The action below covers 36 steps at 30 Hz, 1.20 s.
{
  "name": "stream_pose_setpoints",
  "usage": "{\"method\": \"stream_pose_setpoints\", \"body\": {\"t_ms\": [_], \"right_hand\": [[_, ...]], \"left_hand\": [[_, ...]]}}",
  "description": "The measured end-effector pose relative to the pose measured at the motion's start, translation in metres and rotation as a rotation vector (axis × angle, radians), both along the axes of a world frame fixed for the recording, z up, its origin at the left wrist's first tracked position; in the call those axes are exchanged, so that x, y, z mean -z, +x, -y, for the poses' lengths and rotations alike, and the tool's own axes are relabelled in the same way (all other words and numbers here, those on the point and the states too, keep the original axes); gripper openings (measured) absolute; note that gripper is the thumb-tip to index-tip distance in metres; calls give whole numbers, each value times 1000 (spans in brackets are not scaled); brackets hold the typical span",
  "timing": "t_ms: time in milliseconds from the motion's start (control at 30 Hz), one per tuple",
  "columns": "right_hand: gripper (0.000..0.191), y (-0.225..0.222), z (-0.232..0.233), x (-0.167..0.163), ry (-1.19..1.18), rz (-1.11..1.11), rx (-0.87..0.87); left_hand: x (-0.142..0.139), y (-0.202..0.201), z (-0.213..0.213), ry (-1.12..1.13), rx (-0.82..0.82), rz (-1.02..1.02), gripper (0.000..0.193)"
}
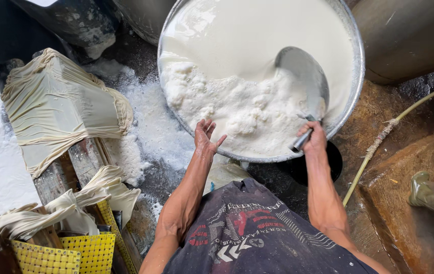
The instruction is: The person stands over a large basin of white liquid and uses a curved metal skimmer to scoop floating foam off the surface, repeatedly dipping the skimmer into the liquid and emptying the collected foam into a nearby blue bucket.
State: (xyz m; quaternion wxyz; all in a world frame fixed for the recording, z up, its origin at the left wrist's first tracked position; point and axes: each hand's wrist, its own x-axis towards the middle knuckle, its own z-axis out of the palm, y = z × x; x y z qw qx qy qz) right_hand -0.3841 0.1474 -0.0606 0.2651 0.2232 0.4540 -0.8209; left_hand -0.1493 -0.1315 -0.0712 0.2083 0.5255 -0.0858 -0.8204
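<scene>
Right hand (pixel 314 139) grips the metal scoop (pixel 303 81), dipped in the big pan (pixel 354 96). Left hand (pixel 206 136) hangs open at the pan's near rim. Lumpy white curds (pixel 227 101) fill the near side; smooth milk (pixel 247 30) remains behind.

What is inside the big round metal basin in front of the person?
The basin holds white liquid with lumpy white curds near the person, and a metal scoop held by the right hand. The bottom is covered.
</scene>
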Motion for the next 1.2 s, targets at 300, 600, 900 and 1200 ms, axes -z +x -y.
{"method": "stream_pose_setpoints", "body": {"t_ms": [300,600,900,1200], "right_hand": [[20,-48,145,-18,-345,76,-229],[11,-91,277,-58,-236,108,-397],[55,-66,322,-96,230,-585,-820],[94,-58,263,-49,776,-1090,-1058]], "left_hand": [[-13,-12,-9,-52,-19,89,37],[-15,-18,-21,-106,-164,146,38],[-12,-24,-34,-132,-252,179,38],[-3,-23,-38,-138,-167,184,39]]}}
